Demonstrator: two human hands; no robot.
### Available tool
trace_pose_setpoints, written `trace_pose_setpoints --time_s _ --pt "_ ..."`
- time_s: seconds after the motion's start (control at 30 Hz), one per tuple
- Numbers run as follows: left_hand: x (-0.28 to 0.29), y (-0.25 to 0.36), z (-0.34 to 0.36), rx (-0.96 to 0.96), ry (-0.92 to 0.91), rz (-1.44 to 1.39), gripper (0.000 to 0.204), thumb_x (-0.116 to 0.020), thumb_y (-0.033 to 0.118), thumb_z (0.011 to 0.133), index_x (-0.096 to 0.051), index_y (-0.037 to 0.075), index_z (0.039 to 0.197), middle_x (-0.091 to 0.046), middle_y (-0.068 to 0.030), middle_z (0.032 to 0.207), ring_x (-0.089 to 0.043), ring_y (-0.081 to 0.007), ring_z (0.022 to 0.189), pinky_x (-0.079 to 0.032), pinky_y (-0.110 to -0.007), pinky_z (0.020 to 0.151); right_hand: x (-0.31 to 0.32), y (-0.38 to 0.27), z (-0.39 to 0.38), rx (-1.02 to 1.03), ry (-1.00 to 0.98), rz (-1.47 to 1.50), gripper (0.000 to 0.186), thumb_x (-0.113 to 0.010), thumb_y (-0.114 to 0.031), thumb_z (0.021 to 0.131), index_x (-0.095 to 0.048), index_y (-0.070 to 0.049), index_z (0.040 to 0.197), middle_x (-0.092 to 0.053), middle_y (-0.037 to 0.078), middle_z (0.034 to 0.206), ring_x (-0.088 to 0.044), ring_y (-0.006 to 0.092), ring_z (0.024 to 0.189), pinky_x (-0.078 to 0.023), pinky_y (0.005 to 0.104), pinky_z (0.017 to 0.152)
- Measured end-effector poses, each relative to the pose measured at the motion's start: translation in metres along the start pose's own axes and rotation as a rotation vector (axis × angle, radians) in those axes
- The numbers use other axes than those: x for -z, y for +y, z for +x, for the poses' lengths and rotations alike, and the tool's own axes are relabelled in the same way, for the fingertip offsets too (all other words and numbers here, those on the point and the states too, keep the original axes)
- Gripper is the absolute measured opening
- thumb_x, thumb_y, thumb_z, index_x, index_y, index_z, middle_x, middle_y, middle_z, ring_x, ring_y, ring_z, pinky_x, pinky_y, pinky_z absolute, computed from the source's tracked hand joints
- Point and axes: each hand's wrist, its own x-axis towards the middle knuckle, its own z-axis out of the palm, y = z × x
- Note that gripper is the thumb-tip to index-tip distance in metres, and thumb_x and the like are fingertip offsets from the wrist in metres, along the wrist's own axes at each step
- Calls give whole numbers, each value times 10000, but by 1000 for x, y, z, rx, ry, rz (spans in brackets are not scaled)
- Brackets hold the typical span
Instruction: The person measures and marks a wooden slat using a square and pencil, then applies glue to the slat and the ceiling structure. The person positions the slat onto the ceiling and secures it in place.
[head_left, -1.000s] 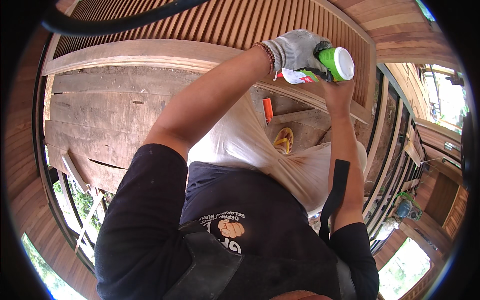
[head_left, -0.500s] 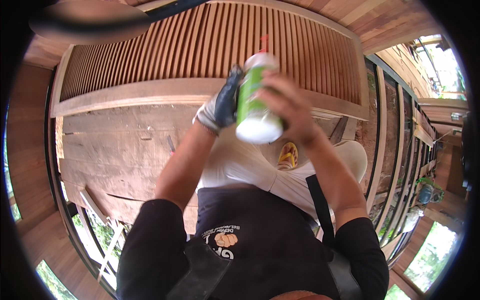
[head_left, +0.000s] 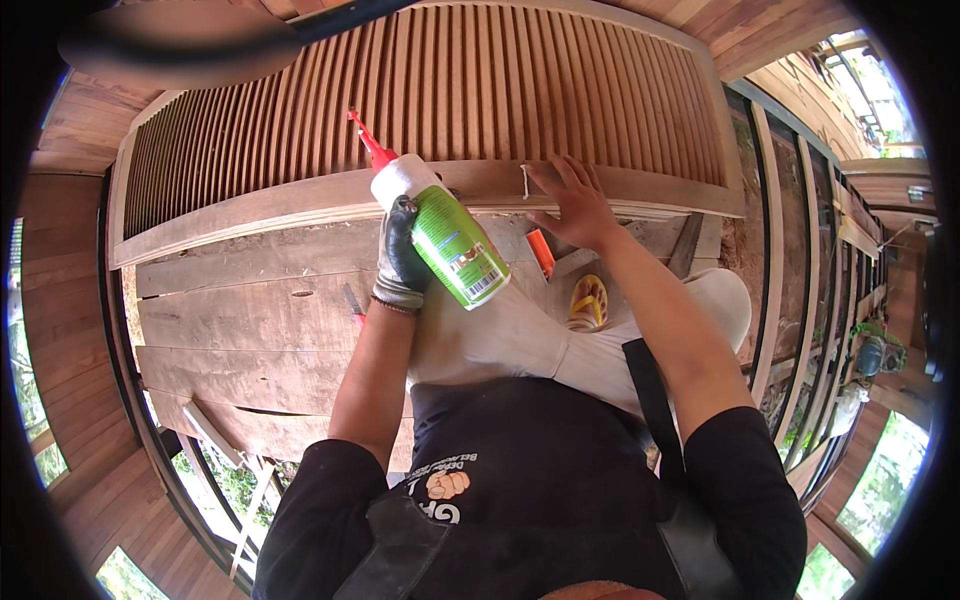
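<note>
Glue bottle (head_left: 440,228) gripped in gloved left hand (head_left: 402,262), red nozzle aimed at rail (head_left: 300,212) of slatted panel (head_left: 420,95), w/ bare right hand (head_left: 572,200) flat, fingers spread, beside a short white bead; most of rail looks bare, so gluing barely begun.

Left hand (head_left: 403,262) gloved, grey-black, fingers curled tight in full grip, wrist bent upward, forearm bare, reaching forward from lower edge. Right hand (head_left: 572,203) bare, fingers spread, palm down, pressed flat; arm extended, elbow slightly bent. Black sleeves on both upper arms.
</note>
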Motion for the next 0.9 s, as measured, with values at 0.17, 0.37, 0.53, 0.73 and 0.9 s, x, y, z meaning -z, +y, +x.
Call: trace_pose_setpoints --time_s 0.17,0.37,0.53,0.73,0.9 --pt "-7 3 -1 -3 -32 79 658 -698 413 876 -494 -17 1330 -658 -181 1149 -668 -290 1046 -564 -416 932 -5 -3 5 -22 -18 -81 691 -660 -539 881 -461 -295 1496 -384 163 1532 -318 382 1426 -222 564 1185" --pt "-4 4 -1 26 -34 42 631 -700 410 877 -511 -16 1302 -654 -169 1150 -668 -280 1044 -564 -408 931 -9 -6 13 -91 -32 -100 642 -591 -587 914 -484 -305 1481 -383 126 1541 -330 374 1415 -215 572 1173" --pt "-7 5 -1 29 -37 57 628 -701 405 878 -513 -20 1299 -656 -166 1151 -669 -281 1043 -564 -414 935 -7 -4 19 -148 -54 -77 596 -570 -563 939 -499 -299 1469 -373 125 1551 -319 371 1427 -205 579 1178" --pt "-3 5 -1 23 -30 65 640 -702 388 876 -498 -27 1318 -660 -180 1145 -674 -291 1040 -565 -423 936 -12 -3 14 -107 -43 -12 551 -603 -477 949 -527 -265 1452 -344 129 1574 -284 372 1453 -187 572 1193" --pt "-3 4 2 27 -22 42 651 -694 394 877 -488 -27 1328 -659 -191 1149 -674 -297 1042 -569 -431 930 -18 -3 13 -134 3 76 522 -611 -399 945 -546 -250 1440 -314 131 1590 -259 376 1468 -189 568 1202"
